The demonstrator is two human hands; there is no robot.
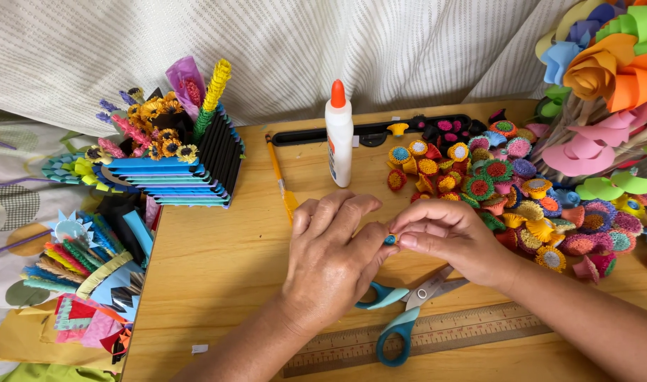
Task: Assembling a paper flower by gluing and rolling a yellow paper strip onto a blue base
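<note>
Both hands meet over the middle of a wooden table (217,262). My left hand (334,251) and my right hand (447,237) pinch a tiny rolled paper piece (390,239), blue and orange, between their fingertips. Most of the piece is hidden by the fingers. Just right of the hands lies a heap of small colourful paper flowers (507,191). Under my wrists rest teal-handled scissors (401,318) and a wooden ruler (436,336).
A white glue bottle (339,134) with an orange cap stands behind the hands, beside a yellow-handled brush (279,177). A blue-and-black paper holder (189,166) with paper flowers sits at the table's left corner. Large paper roses (606,71) rise at the right. Paper scraps (83,276) lie off the left edge.
</note>
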